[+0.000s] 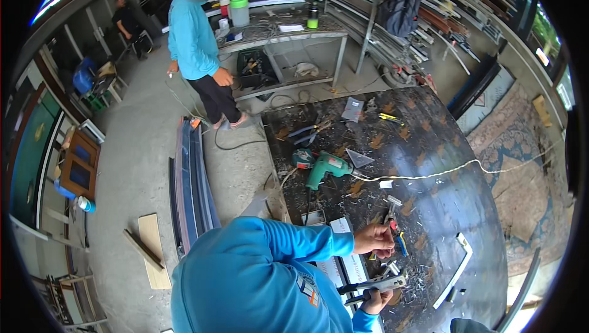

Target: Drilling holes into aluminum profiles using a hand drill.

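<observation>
Head view: a green power tool (pixel 325 170) lies far left, white strips (pixel 351 262) near left. You seem mid-handling: your left hand (pixel 374 241) has fingertips together, on what I cannot tell; your right hand (pixel 375 301) clamps the pliers (pixel 388 283), nearer. Moving them calls for avoiding the bent strip (pixel 453 279) at right.
</observation>
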The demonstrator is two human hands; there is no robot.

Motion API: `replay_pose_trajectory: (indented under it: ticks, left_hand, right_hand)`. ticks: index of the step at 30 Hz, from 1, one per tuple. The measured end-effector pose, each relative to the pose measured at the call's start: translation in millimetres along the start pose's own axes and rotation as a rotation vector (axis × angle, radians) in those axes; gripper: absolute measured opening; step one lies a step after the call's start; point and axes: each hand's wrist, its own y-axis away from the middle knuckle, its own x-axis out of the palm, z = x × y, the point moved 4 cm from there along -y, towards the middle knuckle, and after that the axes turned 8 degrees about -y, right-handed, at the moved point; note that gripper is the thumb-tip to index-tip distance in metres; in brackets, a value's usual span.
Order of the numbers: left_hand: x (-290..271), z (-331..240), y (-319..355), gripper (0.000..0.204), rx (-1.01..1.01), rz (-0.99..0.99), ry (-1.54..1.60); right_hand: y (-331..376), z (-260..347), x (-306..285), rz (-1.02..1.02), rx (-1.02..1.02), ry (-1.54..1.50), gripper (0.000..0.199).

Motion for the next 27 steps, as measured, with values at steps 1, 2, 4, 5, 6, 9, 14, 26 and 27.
replay_pose_trajectory:
  ticks: [1, 2, 4, 5, 6, 9, 14, 26, 27]
  left_hand:
    - [-0.4, -7.5, 12.8, 0.015, 0.000, -0.029, 0.021]
    - [-2.2, -14.4, 24.2, 0.015, 0.009, -0.040, 0.048]
    - [-9.2, -25.1, 43.1, 0.015, 0.029, -0.070, 0.079]
    - [-13.7, -29.0, 50.9, 0.014, 0.041, -0.096, 0.105]
    - [-18.0, -31.8, 57.5, 0.014, 0.042, -0.110, 0.139]
    - [-30.2, -38.4, 72.7, 0.015, 0.068, -0.160, 0.169]
    - [-43.7, -47.3, 87.6, 0.015, 0.133, -0.229, 0.200]
    - [-103.4, -92.7, 112.0, 0.013, 0.025, -0.329, 0.283]
    - [-109.7, -99.4, 114.5, 0.012, 0.037, -0.316, 0.289]
  right_hand:
    - [-2.8, -3.5, 8.1, 0.013, 0.016, 0.032, 0.028]
    - [-5.3, -6.1, 15.7, 0.010, 0.040, 0.066, 0.024]
    - [-10.5, -8.0, 32.9, 0.028, 0.047, 0.061, 0.022]
    - [-12.1, -9.3, 40.9, 0.024, 0.066, 0.049, 0.020]
    - [-14.7, -10.6, 48.5, 0.027, 0.109, 0.061, 0.017]
    - [-19.4, -14.2, 70.5, 0.092, 0.128, 0.101, 0.021]
    - [-17.6, -25.6, 82.9, 0.097, 0.133, 0.154, 0.026]
    - [-19.1, -61.2, 157.9, 0.107, -0.053, 0.266, 0.030]
    - [-17.6, -63.5, 165.1, 0.072, -0.008, 0.351, 0.021]
